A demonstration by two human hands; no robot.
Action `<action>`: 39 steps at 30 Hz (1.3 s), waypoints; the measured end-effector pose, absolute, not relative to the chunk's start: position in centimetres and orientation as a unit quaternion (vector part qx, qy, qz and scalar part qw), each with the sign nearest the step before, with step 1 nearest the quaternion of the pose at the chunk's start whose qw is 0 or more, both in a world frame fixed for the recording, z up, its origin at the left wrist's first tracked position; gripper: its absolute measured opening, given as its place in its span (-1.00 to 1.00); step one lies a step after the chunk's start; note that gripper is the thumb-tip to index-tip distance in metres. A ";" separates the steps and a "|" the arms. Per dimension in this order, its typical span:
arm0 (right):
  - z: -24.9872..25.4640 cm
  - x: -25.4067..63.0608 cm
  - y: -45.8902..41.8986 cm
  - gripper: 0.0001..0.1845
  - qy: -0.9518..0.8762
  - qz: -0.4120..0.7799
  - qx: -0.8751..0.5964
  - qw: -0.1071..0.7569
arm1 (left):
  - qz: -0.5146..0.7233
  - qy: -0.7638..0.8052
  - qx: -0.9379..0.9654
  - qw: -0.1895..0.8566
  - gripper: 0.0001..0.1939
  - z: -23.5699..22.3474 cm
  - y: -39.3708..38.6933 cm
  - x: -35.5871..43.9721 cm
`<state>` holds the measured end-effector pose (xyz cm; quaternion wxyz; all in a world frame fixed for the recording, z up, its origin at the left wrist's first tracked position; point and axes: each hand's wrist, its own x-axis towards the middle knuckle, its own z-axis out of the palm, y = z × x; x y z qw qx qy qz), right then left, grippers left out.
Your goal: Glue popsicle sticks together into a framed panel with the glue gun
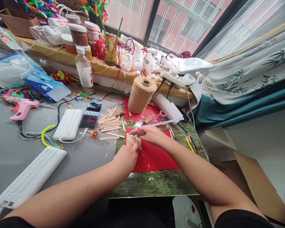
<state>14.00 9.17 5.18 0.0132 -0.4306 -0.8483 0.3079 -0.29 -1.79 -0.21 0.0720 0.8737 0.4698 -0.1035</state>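
Note:
With fingers closed, my left hand (128, 155) holds a small piece of pale wooden craft sticks (131, 137) over a red sheet (156, 158). My right hand (153, 136) grips a pink hot glue gun (139, 130), its front end close above the wooden piece. A long translucent glue stick (168, 121) juts from the gun's back toward the right. Much of the gun's handle is hidden by my right hand. Left of the sheet lies a pile of loose craft sticks (110, 119), and small wood scraps are scattered on the red surface.
Behind my hands stands a large twine spool (142, 95). Another pink glue gun (25, 107), white power banks (68, 124) and a water bottle (84, 71) are to the left. Yellow-handled scissors (189, 144) lie right. Jars and bottles crowd the windowsill (104, 68).

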 end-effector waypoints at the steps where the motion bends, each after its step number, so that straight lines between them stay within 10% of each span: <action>1: 5.3 14.0 9.1 -0.73 -0.847 0.312 -0.431 0.012 | -0.101 0.470 0.874 0.075 -0.45 -0.2 -1.8 -0.3; 39: 3.3 16.3 10.0 -0.70 -0.843 0.321 -0.430 0.025 | -0.111 0.467 0.875 0.068 -0.44 -0.2 -1.8 -0.3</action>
